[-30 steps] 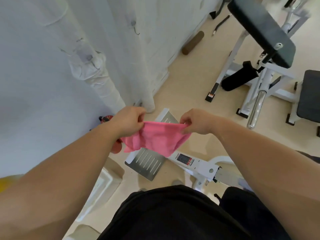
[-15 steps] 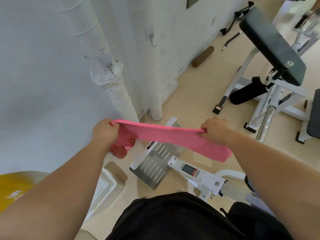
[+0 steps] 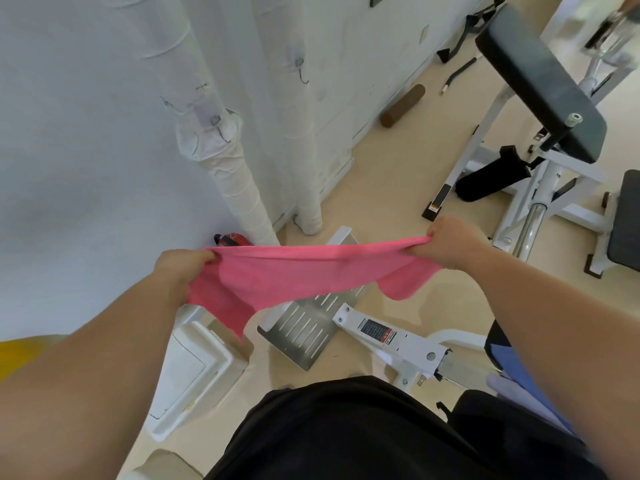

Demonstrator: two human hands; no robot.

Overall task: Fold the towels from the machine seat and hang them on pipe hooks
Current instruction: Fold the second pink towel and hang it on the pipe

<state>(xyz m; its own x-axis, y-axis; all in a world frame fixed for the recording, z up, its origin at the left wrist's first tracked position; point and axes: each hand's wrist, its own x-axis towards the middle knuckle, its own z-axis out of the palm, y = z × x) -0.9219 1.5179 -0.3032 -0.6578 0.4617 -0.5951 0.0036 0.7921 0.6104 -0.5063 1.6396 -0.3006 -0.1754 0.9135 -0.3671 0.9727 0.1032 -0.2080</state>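
Note:
A pink towel [image 3: 304, 275] is stretched taut between my two hands at waist height. My left hand [image 3: 180, 268] grips its left end and my right hand [image 3: 450, 242] grips its right end; loose cloth hangs below each fist. Two white wrapped pipes stand against the wall ahead, the nearer pipe [image 3: 235, 181] carrying a small metal hook [image 3: 221, 128] and the farther pipe [image 3: 301, 133] another hook [image 3: 302, 72]. Both hooks are bare. A blue towel [image 3: 519, 372] lies at the right edge, partly hidden by my right arm.
Below the towel is a slotted metal footplate [image 3: 311, 327] on a white machine frame [image 3: 398, 344]. A black padded bench [image 3: 540, 84] on a white frame stands at the right. A brown roller [image 3: 401, 105] lies by the wall. A white box [image 3: 194, 372] sits left of my legs.
My hands have moved apart and pulled the bunched pink towel out into a long taut strip. The view has tilted up toward the pipes.

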